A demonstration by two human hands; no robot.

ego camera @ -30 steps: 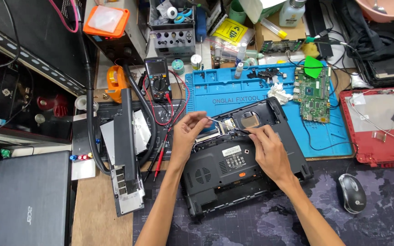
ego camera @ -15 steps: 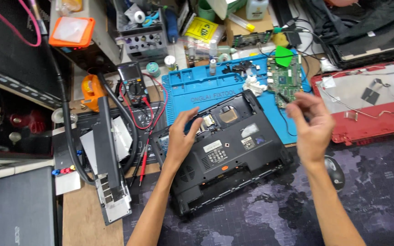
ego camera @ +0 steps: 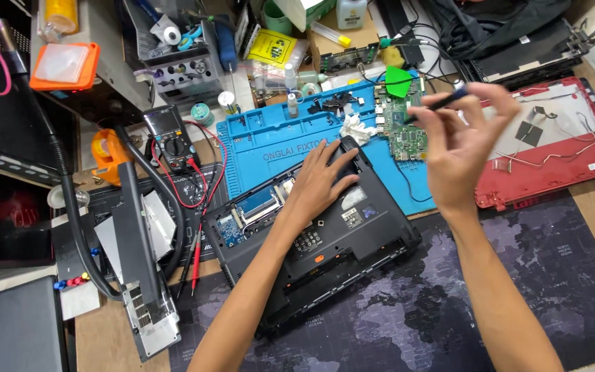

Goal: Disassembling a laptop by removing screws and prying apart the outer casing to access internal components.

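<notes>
A black laptop base (ego camera: 352,241) lies open and tilted on the bench, its inner parts showing. My left hand (ego camera: 318,180) rests flat on its upper middle, fingers spread. My right hand (ego camera: 459,141) is raised above the right end of the blue work mat (ego camera: 270,141), fingers pinched on a thin dark tool (ego camera: 439,103) that points up and right. A green circuit board (ego camera: 402,131) lies on the mat just under that hand.
A red laptop cover (ego camera: 552,155) lies at the right. A multimeter (ego camera: 169,138) with red leads sits left of the mat. A long black part (ego camera: 139,241) and a thick cable lie at the left. Bottles, tape and small bins crowd the back.
My right hand has lifted off the laptop base and risen to the right, now holding the thin tool. The laptop base has turned more askew. My left hand stays on it.
</notes>
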